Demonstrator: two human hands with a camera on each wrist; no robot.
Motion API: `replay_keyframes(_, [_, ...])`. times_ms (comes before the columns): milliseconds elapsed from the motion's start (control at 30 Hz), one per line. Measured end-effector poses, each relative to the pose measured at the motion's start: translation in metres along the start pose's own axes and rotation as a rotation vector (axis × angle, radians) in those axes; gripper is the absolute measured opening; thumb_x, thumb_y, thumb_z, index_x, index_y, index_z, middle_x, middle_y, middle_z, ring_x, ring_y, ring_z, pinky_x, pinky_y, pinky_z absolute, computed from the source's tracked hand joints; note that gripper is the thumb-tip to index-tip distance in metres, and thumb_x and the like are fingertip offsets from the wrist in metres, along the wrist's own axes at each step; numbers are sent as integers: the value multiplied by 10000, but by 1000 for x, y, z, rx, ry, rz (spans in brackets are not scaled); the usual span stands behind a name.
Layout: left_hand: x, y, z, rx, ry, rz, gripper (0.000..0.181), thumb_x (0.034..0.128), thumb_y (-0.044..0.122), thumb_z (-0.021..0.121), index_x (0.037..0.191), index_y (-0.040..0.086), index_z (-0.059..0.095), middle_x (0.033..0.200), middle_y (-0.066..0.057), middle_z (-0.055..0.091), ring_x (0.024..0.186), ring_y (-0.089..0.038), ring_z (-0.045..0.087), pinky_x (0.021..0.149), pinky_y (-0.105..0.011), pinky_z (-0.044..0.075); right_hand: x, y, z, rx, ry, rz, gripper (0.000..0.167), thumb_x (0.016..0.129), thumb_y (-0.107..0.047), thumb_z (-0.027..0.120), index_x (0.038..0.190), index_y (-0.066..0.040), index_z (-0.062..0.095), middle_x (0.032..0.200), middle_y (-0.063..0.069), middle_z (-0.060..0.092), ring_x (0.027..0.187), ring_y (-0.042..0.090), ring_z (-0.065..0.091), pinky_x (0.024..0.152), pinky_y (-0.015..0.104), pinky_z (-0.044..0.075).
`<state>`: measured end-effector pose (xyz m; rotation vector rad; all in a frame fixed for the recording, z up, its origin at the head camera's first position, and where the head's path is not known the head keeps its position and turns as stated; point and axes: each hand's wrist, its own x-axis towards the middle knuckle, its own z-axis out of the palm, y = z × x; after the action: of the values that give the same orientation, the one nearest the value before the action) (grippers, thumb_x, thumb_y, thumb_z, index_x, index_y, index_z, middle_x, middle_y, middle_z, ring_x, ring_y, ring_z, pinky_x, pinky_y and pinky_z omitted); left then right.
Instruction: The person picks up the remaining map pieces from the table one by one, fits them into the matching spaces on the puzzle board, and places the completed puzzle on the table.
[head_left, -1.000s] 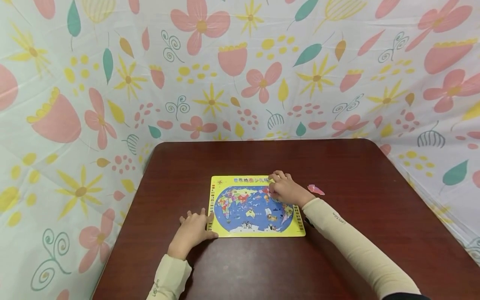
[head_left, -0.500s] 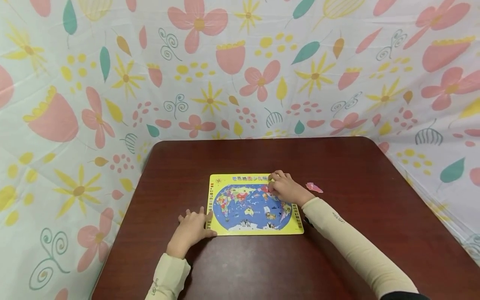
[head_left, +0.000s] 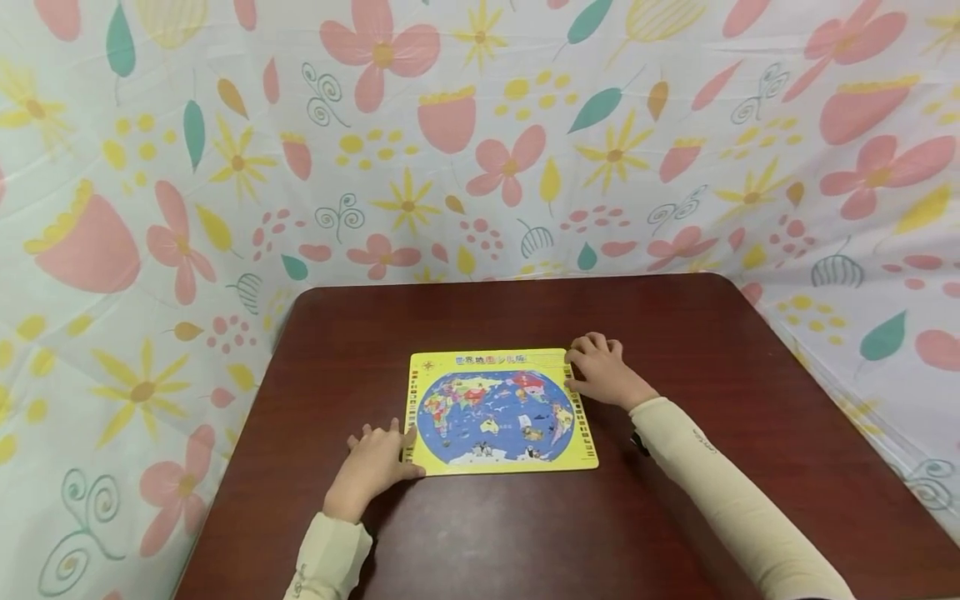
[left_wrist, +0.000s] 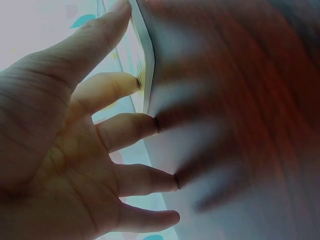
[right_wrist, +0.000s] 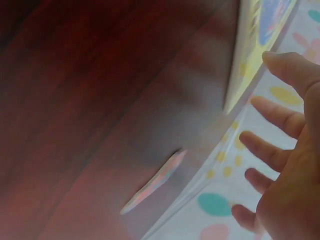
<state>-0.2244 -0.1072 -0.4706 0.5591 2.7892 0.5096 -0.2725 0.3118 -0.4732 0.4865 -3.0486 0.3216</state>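
A yellow-bordered world map puzzle board [head_left: 495, 417] lies flat on the table, its blue oval filled with coloured land shapes. At its lower left corner, my left hand [head_left: 375, 462] rests with spread fingers; in the left wrist view the thumb and index finger touch the board's edge [left_wrist: 145, 55]. My right hand [head_left: 607, 371] hovers by the upper right corner, fingers loosely bent and holding nothing. In the right wrist view a thin pinkish piece [right_wrist: 154, 182] lies on the table beyond the board's corner [right_wrist: 240, 90]. That piece is hidden behind the right hand in the head view.
The dark red-brown table [head_left: 480, 533] has rounded far corners. A white cloth [head_left: 480, 150] with flower prints hangs behind it and along the sides. Cream sleeves [head_left: 735, 492] cover both forearms.
My right hand has moved right, off the map's upper right part to the board's right edge and over the pink piece. The left hand keeps its place. The head view has shifted slightly.
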Motion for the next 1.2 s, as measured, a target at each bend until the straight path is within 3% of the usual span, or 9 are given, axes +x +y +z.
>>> replay_keyframes(367, [2, 0, -1, 16, -1, -3, 706, 818, 376, 851, 1407, 69, 612, 1453, -342, 465, 1231, -727, 372, 948, -810, 296, -22, 40, -5, -36, 64, 132, 501, 862, -342, 814, 1187, 3, 650, 1296, 276, 485, 1306, 531, 269, 963, 769, 153])
replay_keyframes(667, [2, 0, -1, 23, 3, -1, 693, 808, 358, 862, 1388, 61, 627, 1437, -342, 482, 1218, -718, 400, 948, -808, 298, -36, 55, -1, -31, 52, 216, 462, 883, -376, 780, 1122, 12, 705, 1283, 284, 515, 1290, 534, 299, 946, 772, 157])
replay_keyframes(1033, [0, -1, 2, 23, 9, 7, 688, 802, 360, 865, 1375, 53, 638, 1416, -339, 506, 1201, -715, 423, 940, -808, 307, -38, 57, 1, -22, 66, 183, 204, 959, -260, 712, 951, -56, 720, 1220, 264, 558, 1244, 527, 344, 942, 786, 175])
replay_keyframes(1200, [3, 1, 0, 25, 16, 8, 687, 802, 362, 866, 1377, 62, 639, 1425, -336, 498, 1209, -714, 416, 948, -805, 304, -36, 58, 1, -45, 114, 131, 234, 967, -232, 685, 786, -84, 674, 1176, 256, 557, 1214, 514, 352, 929, 797, 179])
